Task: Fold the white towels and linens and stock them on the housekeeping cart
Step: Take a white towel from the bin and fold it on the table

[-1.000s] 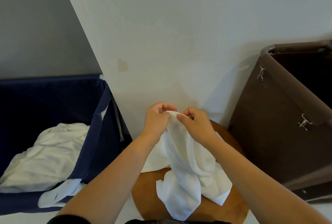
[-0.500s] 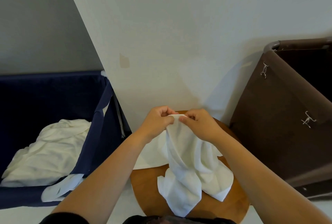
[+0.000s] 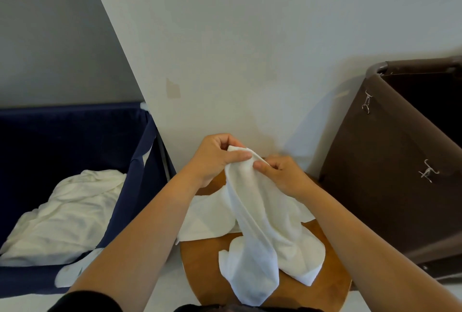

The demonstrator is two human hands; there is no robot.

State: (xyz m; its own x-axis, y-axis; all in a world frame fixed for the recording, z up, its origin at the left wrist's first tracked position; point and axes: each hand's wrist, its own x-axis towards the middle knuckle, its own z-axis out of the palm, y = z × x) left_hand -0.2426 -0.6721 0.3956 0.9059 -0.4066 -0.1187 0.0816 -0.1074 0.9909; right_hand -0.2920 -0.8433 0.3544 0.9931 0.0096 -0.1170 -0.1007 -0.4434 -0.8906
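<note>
Our left hand (image 3: 215, 159) and right hand (image 3: 282, 174) meet at the top edge of a white towel (image 3: 257, 224), each pinching the cloth between thumb and curled fingers, the two pinches almost touching.

From that grip the towel hangs as one bunched, twisted length. Its long axis runs down and back toward us, the gathered edge uppermost at our fingers. The loose lower end trails onto the round wooden table (image 3: 207, 274) beneath our hands. No corner is squared and no crease is laid.

By our reading, the job has barely started. This towel needs opening out before its first fold. A second white cloth (image 3: 207, 221) lies spread on the table just below our left wrist, not visibly folded. Well to the left of the grip, a heap of rumpled linens (image 3: 67, 214) waits in a navy fabric bin (image 3: 62, 136). To the right stands a brown fabric-sided bin (image 3: 375, 186) with a dark interior; we cannot tell whether it belongs to the cart. No folded stack is in sight.
</note>
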